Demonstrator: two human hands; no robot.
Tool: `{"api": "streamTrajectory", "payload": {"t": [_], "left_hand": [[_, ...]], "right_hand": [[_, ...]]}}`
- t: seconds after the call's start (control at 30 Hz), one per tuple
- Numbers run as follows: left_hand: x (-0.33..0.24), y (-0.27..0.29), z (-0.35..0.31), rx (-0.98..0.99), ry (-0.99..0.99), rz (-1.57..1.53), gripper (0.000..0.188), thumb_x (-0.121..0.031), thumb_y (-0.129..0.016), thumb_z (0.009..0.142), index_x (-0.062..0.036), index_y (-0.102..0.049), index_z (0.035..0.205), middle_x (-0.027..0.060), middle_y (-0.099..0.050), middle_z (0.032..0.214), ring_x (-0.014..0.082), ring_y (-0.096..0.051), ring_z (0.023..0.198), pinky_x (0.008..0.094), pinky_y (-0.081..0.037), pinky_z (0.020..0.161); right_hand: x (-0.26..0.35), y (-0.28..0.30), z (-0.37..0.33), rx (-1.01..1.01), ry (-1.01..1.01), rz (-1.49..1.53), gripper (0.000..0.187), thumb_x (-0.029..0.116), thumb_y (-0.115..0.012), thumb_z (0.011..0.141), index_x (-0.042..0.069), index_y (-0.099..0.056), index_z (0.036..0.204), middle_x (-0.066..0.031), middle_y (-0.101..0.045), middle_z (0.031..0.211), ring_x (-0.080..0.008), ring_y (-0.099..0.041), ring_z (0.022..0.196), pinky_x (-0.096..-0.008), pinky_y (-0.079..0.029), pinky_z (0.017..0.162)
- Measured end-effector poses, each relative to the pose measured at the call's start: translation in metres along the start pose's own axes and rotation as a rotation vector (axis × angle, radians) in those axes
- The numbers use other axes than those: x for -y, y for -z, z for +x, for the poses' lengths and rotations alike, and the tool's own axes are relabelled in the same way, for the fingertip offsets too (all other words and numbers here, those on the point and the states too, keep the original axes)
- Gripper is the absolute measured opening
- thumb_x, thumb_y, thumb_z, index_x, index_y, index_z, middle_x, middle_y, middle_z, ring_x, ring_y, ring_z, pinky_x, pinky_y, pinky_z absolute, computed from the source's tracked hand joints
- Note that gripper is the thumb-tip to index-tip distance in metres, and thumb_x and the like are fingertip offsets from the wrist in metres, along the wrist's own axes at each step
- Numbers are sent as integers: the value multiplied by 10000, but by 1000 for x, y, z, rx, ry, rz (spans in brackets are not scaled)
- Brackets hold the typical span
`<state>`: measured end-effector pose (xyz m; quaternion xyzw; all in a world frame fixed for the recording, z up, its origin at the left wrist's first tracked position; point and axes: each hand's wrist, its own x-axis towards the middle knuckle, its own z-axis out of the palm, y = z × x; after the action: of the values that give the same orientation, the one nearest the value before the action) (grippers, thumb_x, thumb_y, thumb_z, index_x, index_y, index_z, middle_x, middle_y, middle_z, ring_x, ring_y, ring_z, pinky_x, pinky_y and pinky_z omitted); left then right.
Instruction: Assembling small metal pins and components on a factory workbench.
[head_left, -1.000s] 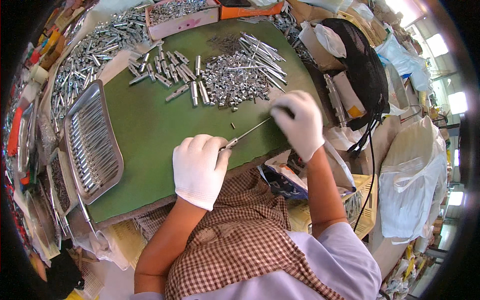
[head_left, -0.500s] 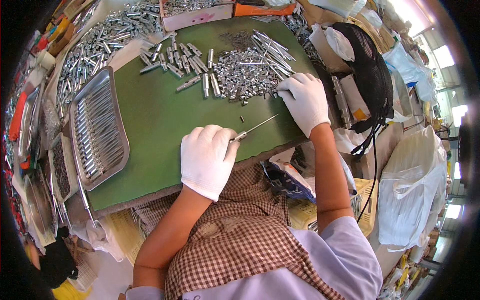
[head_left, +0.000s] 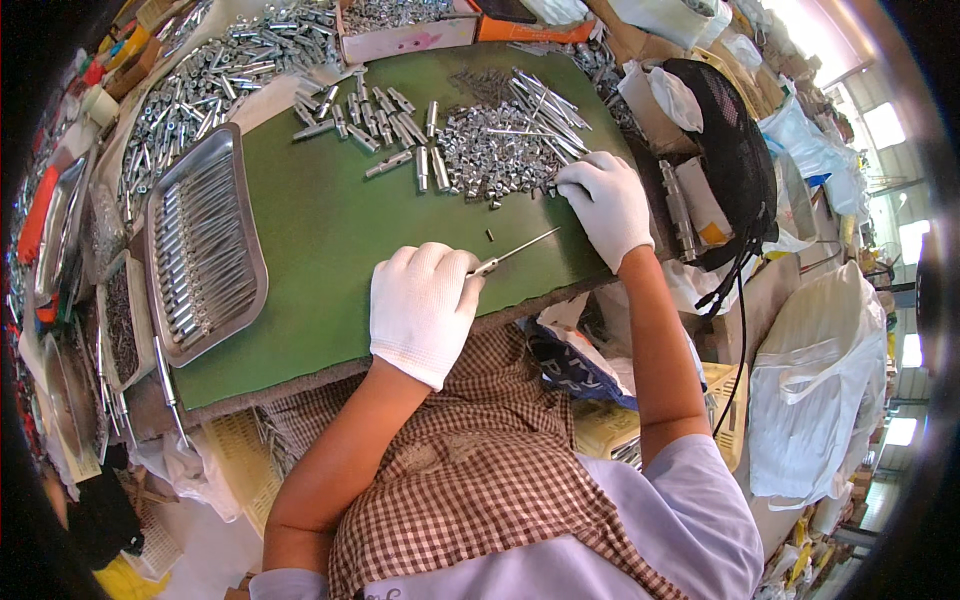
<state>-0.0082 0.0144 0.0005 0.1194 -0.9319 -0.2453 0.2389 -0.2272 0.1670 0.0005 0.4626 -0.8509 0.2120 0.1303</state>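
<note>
My gloved left hand point(head_left: 425, 315) is closed around the thick silvery end of a thin metal rod point(head_left: 522, 245), which points right and slightly away over the green work mat point(head_left: 330, 240). On the mat just beyond the rod lies a tiny dark pin point(head_left: 490, 235). At the lower right edge of a heap of small silvery metal pieces point(head_left: 490, 150), my gloved right hand point(head_left: 608, 208) has its fingers bent together. Whatever is between those fingertips is too small to make out. Long thin rods point(head_left: 545, 105) lie across the heap's far right side.
A metal tray point(head_left: 262, 285) at left holds a row of rods with thick ends. Metal sleeves point(head_left: 380, 120) lie left of the heap, with a larger pile point(head_left: 215, 75) behind. A box of small parts point(head_left: 410, 38) stands at the back; a black mesh bag point(head_left: 735, 150) sits right.
The whole view has shifted slightly. My left hand keeps the rod in nearly the same place, and my right hand stays at the heap's edge with its fingers bent.
</note>
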Motion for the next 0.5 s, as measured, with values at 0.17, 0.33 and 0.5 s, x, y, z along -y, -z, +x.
{"api": "streamTrajectory", "payload": {"t": [0.17,0.33,0.5], "left_hand": [[0,0,0,16,12,20,99,-153,-749,747,-104,-688,808,66,-656,811,299,-617,786,437,-461,712],[1,-1,-1,-6,-17,3,100,-147,-737,755,-104,-672,818,66,-644,808,304,-609,782,438,-457,700],[1,2,1,-10,-31,9,123,-140,-731,748,-100,-659,839,70,-628,807,306,-603,779,439,-455,697]], "right_hand": [[13,5,-1,10,57,-119,57,146,-640,863,134,-661,915,-87,-645,877,-323,-614,908,-438,-477,815],[64,23,-17,173,213,114,108,83,-614,833,116,-637,934,-102,-657,899,-320,-627,892,-440,-484,836],[85,12,-23,152,240,326,192,63,-650,779,129,-642,959,-66,-659,873,-296,-638,870,-425,-478,841]]}}
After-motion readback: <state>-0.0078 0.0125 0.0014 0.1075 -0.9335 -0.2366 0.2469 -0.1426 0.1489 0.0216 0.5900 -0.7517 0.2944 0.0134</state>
